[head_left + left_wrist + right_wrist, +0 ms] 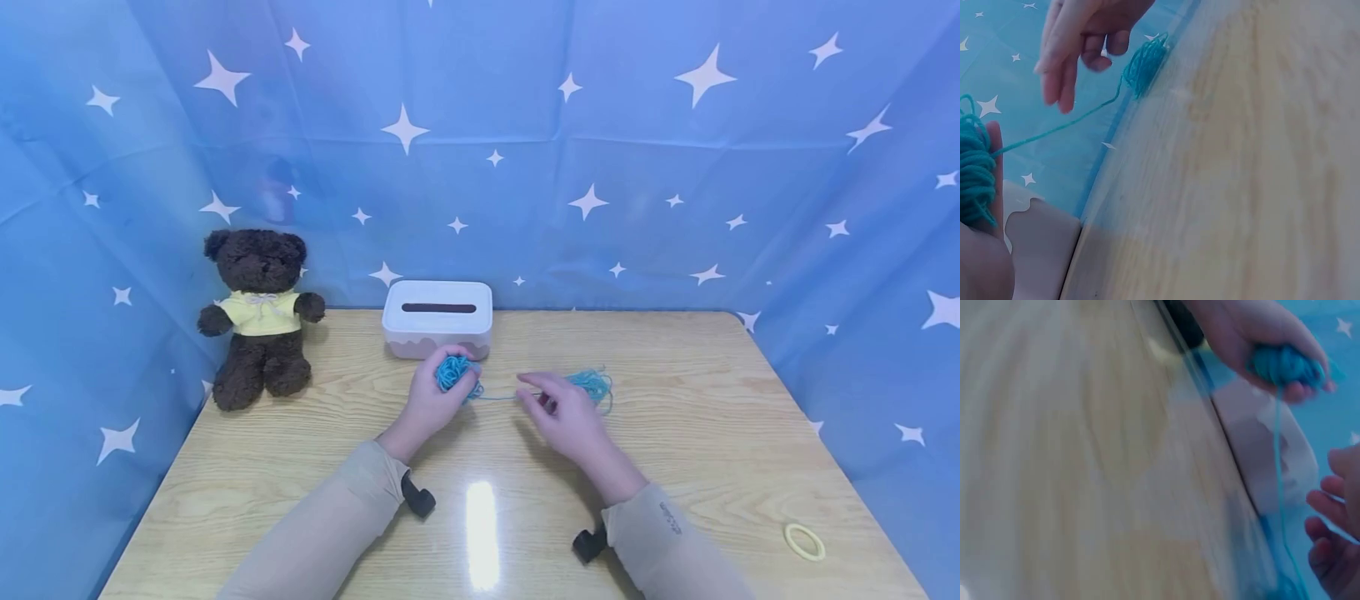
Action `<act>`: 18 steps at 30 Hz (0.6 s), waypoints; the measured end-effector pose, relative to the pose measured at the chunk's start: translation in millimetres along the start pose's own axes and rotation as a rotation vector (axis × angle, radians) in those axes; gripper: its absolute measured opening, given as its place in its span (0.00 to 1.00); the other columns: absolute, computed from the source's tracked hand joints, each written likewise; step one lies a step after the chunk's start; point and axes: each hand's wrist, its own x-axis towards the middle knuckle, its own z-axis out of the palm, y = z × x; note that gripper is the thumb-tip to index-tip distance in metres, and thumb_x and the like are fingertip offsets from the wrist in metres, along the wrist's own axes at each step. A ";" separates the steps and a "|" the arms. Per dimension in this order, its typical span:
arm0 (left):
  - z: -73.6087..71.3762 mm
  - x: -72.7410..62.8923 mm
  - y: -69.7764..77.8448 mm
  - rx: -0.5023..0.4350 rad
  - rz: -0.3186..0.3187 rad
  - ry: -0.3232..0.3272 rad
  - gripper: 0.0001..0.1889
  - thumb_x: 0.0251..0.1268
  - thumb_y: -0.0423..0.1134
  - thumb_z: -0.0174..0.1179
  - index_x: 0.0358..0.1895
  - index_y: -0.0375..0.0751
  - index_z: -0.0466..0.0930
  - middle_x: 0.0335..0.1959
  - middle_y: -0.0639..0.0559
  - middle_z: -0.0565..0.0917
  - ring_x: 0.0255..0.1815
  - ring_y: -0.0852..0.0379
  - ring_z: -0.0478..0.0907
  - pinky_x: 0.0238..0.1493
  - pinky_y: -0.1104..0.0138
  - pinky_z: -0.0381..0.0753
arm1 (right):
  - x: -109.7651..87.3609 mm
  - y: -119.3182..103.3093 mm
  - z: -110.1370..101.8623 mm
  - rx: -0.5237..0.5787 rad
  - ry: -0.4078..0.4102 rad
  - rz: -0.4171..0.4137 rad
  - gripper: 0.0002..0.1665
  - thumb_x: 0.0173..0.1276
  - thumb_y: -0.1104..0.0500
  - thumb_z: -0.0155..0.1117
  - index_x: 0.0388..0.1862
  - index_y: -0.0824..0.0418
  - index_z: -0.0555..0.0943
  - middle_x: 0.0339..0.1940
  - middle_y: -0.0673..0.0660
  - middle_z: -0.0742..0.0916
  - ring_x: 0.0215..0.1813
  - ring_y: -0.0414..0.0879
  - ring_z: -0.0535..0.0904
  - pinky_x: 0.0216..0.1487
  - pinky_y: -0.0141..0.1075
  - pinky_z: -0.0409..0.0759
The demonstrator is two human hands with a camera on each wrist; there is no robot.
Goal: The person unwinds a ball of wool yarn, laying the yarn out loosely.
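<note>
Turquoise yarn ball (452, 372): sitting in the left hand (424, 405), above the table (697, 450) and just in front of the tissue box (437, 293); loops are bulging out between thumb and fingers.
Left hand: curling its fingers and thumb round the ball, clamping it; whether its fingertips are touching the box, one cannot tell.
Strand (495, 398): running from the ball towards the right, passing the right hand (567, 419) and joining the yarn bundle (594, 385); in the left wrist view it is sloping and bending near the bundle.
Right hand: reaching in from the right, holding its thumb and fingertips apart, the fingers bending loosely; in both wrist views a gap is showing between the fingertips and the strand.
Yarn bundle: lying on the table just beyond the right hand, its loose loops fanning out, the hand partly covering it in the head view.
Tissue box: standing at the back of the table, its white lid showing a long dark slot, its lower wall showing a wavy two-tone edge.
Teddy bear (261, 312): leaning at the back left, wearing a yellow hoodie over dark brown fur.
Pale yellow ring (804, 542): lying flat near the right edge.
Blue curtain (495, 200): hanging behind everything, showing white stars.
</note>
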 end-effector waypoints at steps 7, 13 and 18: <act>0.6 -0.5 -2.0 0.011 0.020 -0.002 0.13 0.74 0.31 0.67 0.56 0.35 0.81 0.52 0.39 0.89 0.51 0.58 0.86 0.58 0.69 0.88 | 2.9 -16.7 23.9 0.051 -0.106 -0.029 0.19 0.80 0.53 0.71 0.65 0.56 0.89 0.54 0.53 0.95 0.36 0.33 0.82 0.39 0.29 0.85; 0.6 -0.9 -0.8 0.015 0.016 -0.001 0.12 0.73 0.31 0.68 0.55 0.40 0.82 0.52 0.42 0.90 0.53 0.56 0.87 0.59 0.68 0.88 | 2.9 -18.4 29.0 0.024 -0.109 -0.054 0.12 0.79 0.55 0.73 0.57 0.52 0.93 0.46 0.48 0.95 0.34 0.32 0.80 0.38 0.29 0.83; 0.4 -1.4 -0.2 0.016 -0.016 -0.006 0.21 0.68 0.35 0.77 0.59 0.36 0.81 0.56 0.39 0.89 0.56 0.54 0.85 0.60 0.68 0.86 | 2.6 -14.6 25.0 -0.013 -0.071 -0.074 0.06 0.79 0.57 0.72 0.49 0.52 0.93 0.40 0.47 0.94 0.34 0.33 0.79 0.38 0.30 0.82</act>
